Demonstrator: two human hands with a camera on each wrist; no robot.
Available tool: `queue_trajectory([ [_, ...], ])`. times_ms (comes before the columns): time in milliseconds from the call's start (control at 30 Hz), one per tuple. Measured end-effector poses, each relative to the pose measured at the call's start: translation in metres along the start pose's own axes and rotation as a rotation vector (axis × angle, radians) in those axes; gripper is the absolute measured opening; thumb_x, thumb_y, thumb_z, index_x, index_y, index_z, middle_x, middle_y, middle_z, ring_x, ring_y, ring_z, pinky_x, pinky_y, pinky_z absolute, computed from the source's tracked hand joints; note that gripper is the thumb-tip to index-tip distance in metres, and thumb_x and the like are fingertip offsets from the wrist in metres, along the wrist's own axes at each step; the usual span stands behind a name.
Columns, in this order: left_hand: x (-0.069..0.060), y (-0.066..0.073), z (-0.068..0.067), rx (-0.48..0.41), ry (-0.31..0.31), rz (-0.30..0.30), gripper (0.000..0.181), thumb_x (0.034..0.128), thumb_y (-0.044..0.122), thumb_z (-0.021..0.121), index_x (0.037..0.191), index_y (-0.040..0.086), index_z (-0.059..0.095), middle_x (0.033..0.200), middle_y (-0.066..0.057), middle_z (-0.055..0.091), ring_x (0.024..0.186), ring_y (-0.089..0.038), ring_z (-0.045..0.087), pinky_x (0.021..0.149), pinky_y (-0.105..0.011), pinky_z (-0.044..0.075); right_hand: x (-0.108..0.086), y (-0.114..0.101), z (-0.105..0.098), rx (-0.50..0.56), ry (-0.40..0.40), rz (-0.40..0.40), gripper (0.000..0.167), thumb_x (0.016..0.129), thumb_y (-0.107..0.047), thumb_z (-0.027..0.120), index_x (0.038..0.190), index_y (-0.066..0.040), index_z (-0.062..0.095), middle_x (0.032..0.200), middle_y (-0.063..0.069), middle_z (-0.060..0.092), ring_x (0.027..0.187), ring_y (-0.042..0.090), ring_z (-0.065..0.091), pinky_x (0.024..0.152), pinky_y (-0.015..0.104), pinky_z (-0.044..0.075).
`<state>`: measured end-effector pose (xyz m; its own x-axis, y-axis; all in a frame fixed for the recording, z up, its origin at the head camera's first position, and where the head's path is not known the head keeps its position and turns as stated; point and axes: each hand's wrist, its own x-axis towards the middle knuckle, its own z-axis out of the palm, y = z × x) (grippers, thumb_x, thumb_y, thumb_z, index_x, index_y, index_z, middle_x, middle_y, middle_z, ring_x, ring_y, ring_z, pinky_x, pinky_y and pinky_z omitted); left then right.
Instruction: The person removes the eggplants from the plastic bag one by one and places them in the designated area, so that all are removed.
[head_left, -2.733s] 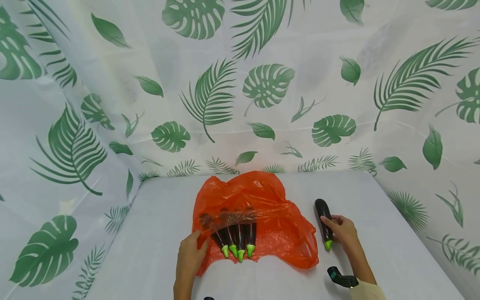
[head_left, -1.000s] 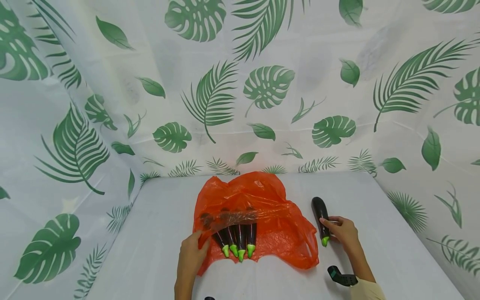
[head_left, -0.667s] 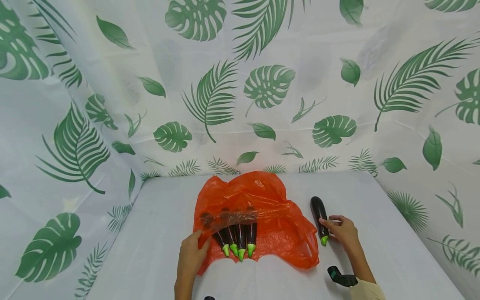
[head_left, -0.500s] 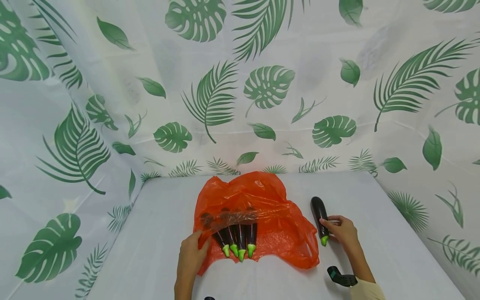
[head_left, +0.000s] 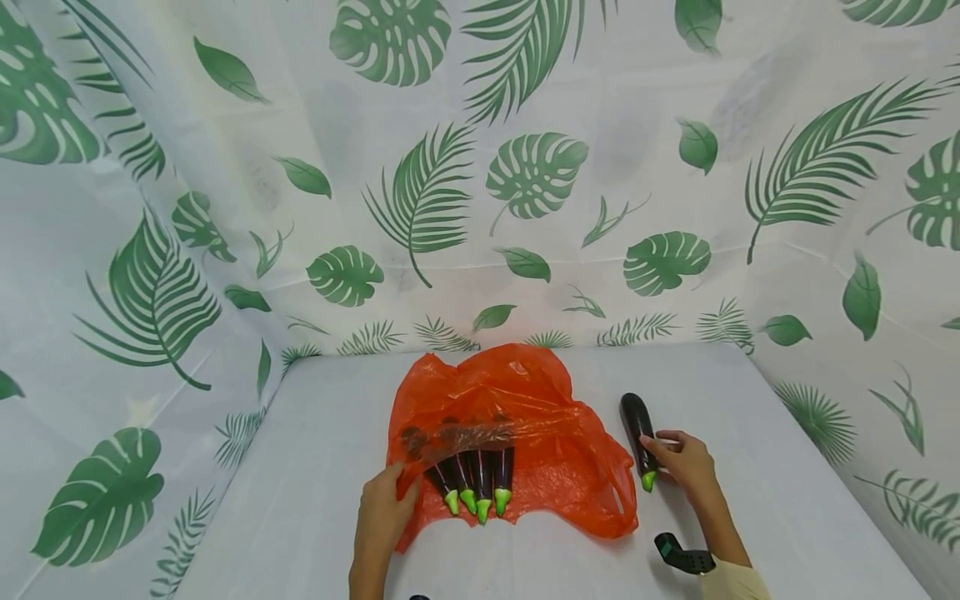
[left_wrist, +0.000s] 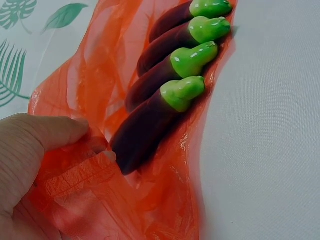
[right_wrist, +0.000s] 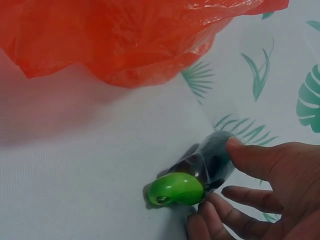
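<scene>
A red plastic bag lies spread on the white table, with several dark eggplants inside, their green stem ends showing at its mouth. My left hand pinches the bag's left edge; in the left wrist view, thumb and fingertip of the hand hold a fold beside the nearest eggplant. To the right of the bag lies a single eggplant, stem end toward me. My right hand has its thumb on it, and the right wrist view shows the hand's fingers curved around its far side.
A leaf-patterned white sheet stands behind and along both sides of the white table. A black wrist device is on my right wrist. A small dark object shows at the bottom edge in the head view.
Compared with the oldest frame, the single eggplant has shifted slightly left and away from me, with my right hand at it. My left hand keeps its hold on the bag.
</scene>
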<state>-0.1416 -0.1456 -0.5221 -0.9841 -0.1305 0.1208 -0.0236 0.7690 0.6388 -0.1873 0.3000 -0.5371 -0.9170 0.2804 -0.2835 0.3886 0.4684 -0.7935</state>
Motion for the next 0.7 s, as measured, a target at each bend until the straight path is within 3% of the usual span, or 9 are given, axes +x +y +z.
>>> queue_trajectory([
  [200,0.0,0.0,0.0,0.006,0.003,0.014,0.017,0.0865,0.014,0.07,0.078,0.012,0.056,0.066,0.002,0.043,0.063,-0.013,0.042,0.057,-0.024,0.034,-0.011,-0.012,-0.007,-0.07,0.051,-0.022,0.074,0.091,-0.051,0.06,0.137,0.005,0.043,0.13,0.036,0.05,0.104,0.043,0.06,0.076,0.04,0.058],
  [400,0.001,0.0,-0.003,0.003,0.015,0.033,0.016,0.0866,0.014,0.07,0.078,0.012,0.057,0.065,0.002,0.046,0.062,-0.013,0.042,0.056,-0.024,0.035,-0.032,-0.037,-0.016,-0.109,0.256,-0.155,0.059,0.095,-0.048,0.054,0.129,0.0,0.054,0.124,0.03,0.058,0.109,0.043,0.057,0.084,0.054,0.053],
  [467,0.001,0.0,-0.003,0.002,0.015,0.033,0.016,0.0867,0.014,0.07,0.078,0.012,0.056,0.065,0.002,0.045,0.062,-0.013,0.041,0.056,-0.024,0.035,-0.043,-0.051,-0.02,-0.095,0.309,-0.208,0.055,0.096,-0.047,0.053,0.127,-0.002,0.057,0.122,0.027,0.061,0.108,0.041,0.058,0.08,0.048,0.054],
  [567,0.001,0.001,-0.003,-0.003,0.011,0.028,0.017,0.0868,0.014,0.07,0.078,0.011,0.056,0.065,0.002,0.044,0.063,-0.013,0.041,0.056,-0.024,0.035,-0.061,-0.073,-0.024,-0.064,0.336,-0.294,0.048,0.098,-0.043,0.053,0.127,-0.005,0.059,0.122,0.023,0.062,0.109,0.038,0.058,0.074,0.028,0.052],
  [700,0.0,0.0,-0.001,-0.006,0.008,0.017,0.015,0.0872,0.014,0.07,0.08,0.011,0.057,0.066,0.002,0.045,0.064,-0.013,0.042,0.057,-0.024,0.035,-0.086,-0.094,-0.018,-0.05,0.3,-0.412,0.042,0.098,-0.038,0.056,0.125,-0.006,0.061,0.121,0.019,0.064,0.105,0.031,0.06,0.071,0.01,0.042],
])
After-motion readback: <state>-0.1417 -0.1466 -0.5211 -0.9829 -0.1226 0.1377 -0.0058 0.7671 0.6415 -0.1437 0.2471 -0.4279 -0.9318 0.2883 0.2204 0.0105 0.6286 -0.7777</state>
